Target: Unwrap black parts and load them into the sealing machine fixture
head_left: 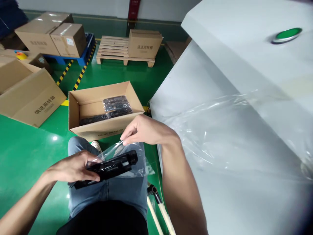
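My left hand (78,166) is wrapped round a long black plastic part (111,168), thumb on top, over my lap. A clear plastic bag (140,164) surrounds the far end of this part, though how far it reaches under my fingers I cannot tell. Above it, my right hand (137,132) pinches the upper edge of the bag between thumb and fingertips. Beyond my knees stands an open cardboard box (97,125) holding several black parts (117,106) in clear wrapping.
At right is a large pale grey machine (207,195) with a green button (288,33); clear film (207,143) drapes its side. Another open carton (31,101) stands left. Farther off are a wooden pallet (112,47) and a blue pallet (85,54) with cartons. Pale tubes (160,213) rise beside my leg.
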